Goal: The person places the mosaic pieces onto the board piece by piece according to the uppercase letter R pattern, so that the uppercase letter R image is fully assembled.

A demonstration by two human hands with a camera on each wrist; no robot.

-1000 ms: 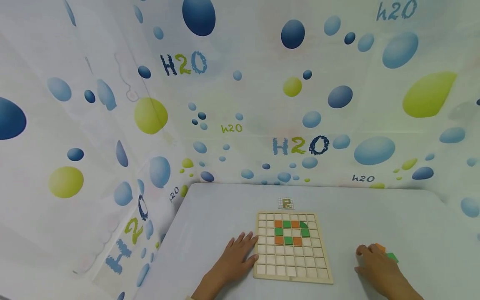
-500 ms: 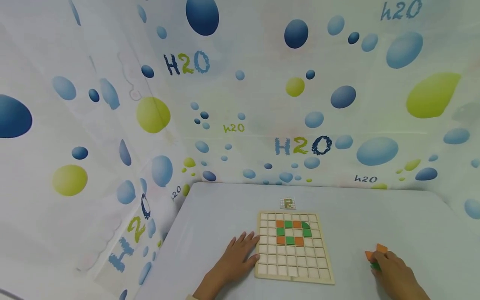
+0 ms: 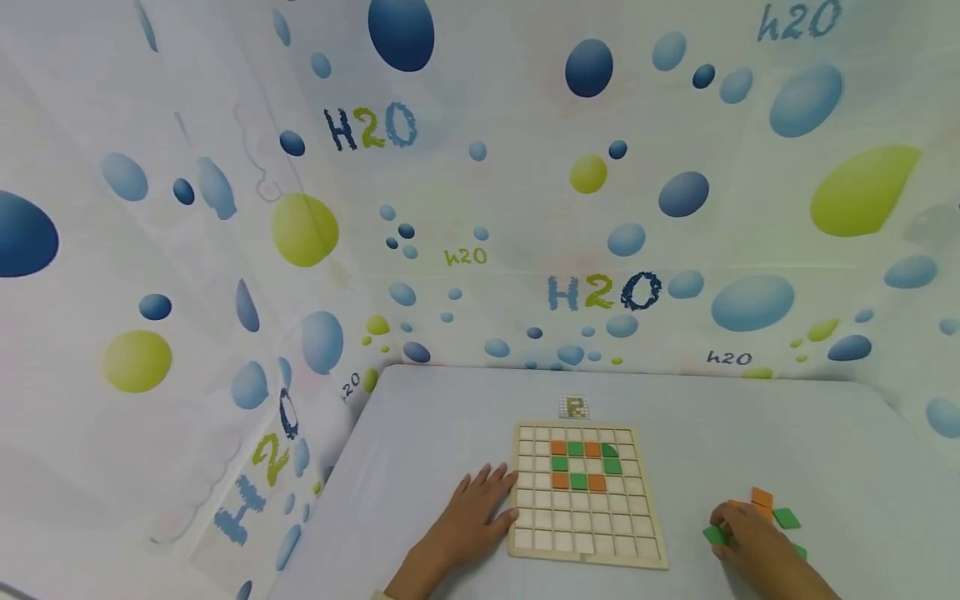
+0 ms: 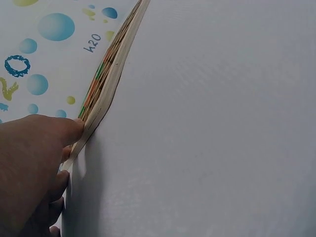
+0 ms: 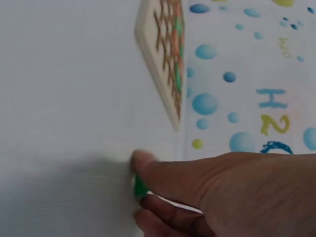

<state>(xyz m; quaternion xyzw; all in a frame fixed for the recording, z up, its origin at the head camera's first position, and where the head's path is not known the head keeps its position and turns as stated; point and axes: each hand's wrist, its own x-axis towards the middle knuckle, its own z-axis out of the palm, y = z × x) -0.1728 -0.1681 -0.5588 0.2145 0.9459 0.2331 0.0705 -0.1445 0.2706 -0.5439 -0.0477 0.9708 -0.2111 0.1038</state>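
Note:
The square wooden grid board lies on the table, with orange and green tiles set as a ring in its upper cells. My left hand rests against the board's left edge, fingers stretched; in the left wrist view its thumb touches the board's rim. To the right of the board, my right hand pinches a green tile between thumb and fingers. The right wrist view shows that green tile partly covered by the fingers. Loose tiles lie around this hand, among them an orange tile and a green tile.
A small pattern card lies just beyond the board's far edge. The white table ends at a wall covering printed with drops and lettering at the back and left. Another green tile shows beside the right wrist.
My right hand first moved right onto the loose tiles, then came back left with a green tile. The tiles by it are more spread out. The left hand stays at the board.

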